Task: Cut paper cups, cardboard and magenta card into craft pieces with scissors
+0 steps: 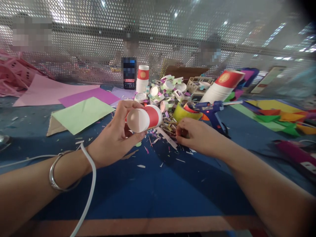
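My left hand (115,140) is wrapped round a red and white paper cup (153,117). The cup lies on its side in the air, its round white end turned toward me. To its right, my right hand (197,135) has its fingers curled together low over a heap of paper scraps (170,126). Whatever its fingertips may hold is too small or hidden to name. Just beyond that hand are a yellow-green roll (186,113) and a blue glue gun (209,110) with a small red light.
Cut cup pieces with paper tabs (170,87) are piled behind the cup. A phone (129,74) and another paper cup (142,79) stand at the back. Stacked cups (223,85) lean at right. Coloured sheets (84,113) lie left. A white cable (90,184) crosses my left wrist.
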Demonstrator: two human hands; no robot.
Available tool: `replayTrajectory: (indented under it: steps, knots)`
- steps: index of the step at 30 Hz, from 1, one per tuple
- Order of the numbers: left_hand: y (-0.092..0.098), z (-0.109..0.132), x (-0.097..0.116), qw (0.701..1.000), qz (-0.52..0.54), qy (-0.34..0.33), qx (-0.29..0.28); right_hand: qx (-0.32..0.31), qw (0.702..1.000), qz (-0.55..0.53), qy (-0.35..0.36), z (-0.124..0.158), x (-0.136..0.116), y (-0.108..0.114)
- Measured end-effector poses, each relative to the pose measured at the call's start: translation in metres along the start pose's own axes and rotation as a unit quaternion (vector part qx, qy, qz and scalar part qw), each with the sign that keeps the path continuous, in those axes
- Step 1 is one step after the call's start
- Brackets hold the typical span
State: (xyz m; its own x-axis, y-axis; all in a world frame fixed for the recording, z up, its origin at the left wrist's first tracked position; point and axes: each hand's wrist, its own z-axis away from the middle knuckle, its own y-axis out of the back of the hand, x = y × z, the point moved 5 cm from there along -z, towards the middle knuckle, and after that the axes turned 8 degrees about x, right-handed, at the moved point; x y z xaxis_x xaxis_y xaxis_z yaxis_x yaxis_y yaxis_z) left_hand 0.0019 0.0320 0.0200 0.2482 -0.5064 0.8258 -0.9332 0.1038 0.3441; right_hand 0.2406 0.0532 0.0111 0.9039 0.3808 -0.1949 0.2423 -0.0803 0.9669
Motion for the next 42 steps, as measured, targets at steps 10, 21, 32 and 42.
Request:
replayTrajectory:
  steps: [10,21,32,42]
  knots:
    - [-0.006,0.001,-0.001,0.995,0.092,0.044,-0.022,0.069,0.981,-0.158,-0.093,-0.001,0.002,0.012]
    - [-0.015,0.003,-0.010,0.986,0.102,0.106,-0.074,0.160,0.890,-0.410,-0.118,0.001,-0.009,0.009]
    - [-0.018,0.007,-0.005,0.982,0.109,0.129,-0.084,0.102,0.859,-0.488,-0.113,0.002,-0.019,-0.007]
    - [-0.026,0.007,-0.010,0.914,0.221,0.322,-0.111,0.123,0.855,-0.499,-0.073,0.001,-0.019,-0.005]
